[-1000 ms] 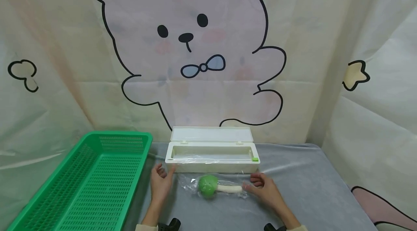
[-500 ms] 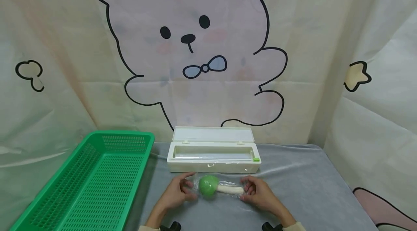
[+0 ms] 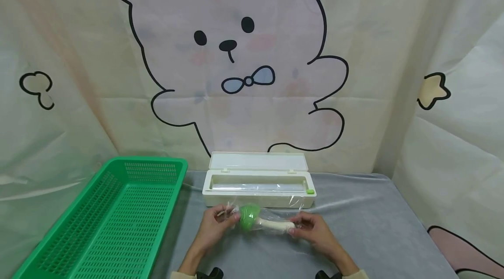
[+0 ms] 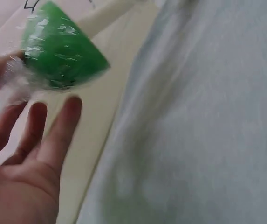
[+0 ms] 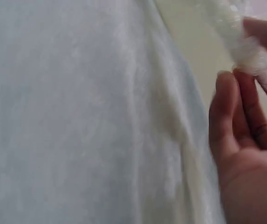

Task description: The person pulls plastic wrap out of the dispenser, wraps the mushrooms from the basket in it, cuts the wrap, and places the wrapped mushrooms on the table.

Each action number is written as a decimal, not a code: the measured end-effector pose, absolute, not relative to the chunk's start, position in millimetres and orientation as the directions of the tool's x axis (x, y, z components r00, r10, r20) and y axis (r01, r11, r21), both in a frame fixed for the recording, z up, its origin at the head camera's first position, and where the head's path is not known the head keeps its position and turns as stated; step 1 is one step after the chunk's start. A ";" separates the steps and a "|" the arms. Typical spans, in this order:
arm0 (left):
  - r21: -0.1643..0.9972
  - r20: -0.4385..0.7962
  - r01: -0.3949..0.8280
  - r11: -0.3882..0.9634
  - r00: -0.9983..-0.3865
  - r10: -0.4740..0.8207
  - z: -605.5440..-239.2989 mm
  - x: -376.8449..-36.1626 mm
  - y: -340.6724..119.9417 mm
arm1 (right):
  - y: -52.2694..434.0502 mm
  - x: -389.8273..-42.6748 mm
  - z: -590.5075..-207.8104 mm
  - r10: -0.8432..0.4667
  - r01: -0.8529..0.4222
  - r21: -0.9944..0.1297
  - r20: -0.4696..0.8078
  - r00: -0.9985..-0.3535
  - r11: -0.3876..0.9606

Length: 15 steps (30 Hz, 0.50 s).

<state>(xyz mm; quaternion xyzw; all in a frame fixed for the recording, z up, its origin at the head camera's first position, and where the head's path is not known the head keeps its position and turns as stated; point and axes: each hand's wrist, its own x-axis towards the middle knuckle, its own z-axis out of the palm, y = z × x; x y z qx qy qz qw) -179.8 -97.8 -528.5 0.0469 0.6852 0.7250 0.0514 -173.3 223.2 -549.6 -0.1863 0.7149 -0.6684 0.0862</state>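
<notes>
Head view shows my left hand (image 3: 212,226) pinching the bunched cling film (image 3: 227,214) at the green cap of the toy mushroom (image 3: 257,221), fingers curled on the wrap; my right hand (image 3: 313,231) pinches the film at the white stem end, so the mushroom hangs between both hands just above the grey surface (image 3: 366,226), in front of the open white film dispenser (image 3: 257,183); holding both ends seems to keep the wrap taut around it; the left wrist view shows the film-covered green cap (image 4: 61,51) at my fingertips (image 4: 70,109); a green basket (image 3: 114,213) sits well to the left.
</notes>
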 end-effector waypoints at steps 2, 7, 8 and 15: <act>0.993 -0.007 -0.026 -0.116 -0.988 0.157 -523.0 -178.7 -95.2 | 222.3 -172.6 -545.5 -0.406 -0.126 -0.990 0.139 -0.903 -0.061; 0.988 -0.001 -0.033 -0.154 -0.979 0.205 -509.7 -174.3 -87.9 | 219.4 -171.3 -533.7 -0.534 -0.004 -0.946 0.187 -0.824 -0.324; 0.988 0.001 -0.032 -0.154 -0.978 0.209 -507.0 -173.2 -86.3 | 218.5 -171.3 -531.4 -0.557 0.013 -0.935 0.201 -0.806 -0.355; 0.994 0.102 0.087 -0.067 -0.960 0.261 -492.0 -168.1 -77.1 | 209.8 -171.9 -517.8 -0.655 0.039 -0.933 0.220 -0.723 -0.357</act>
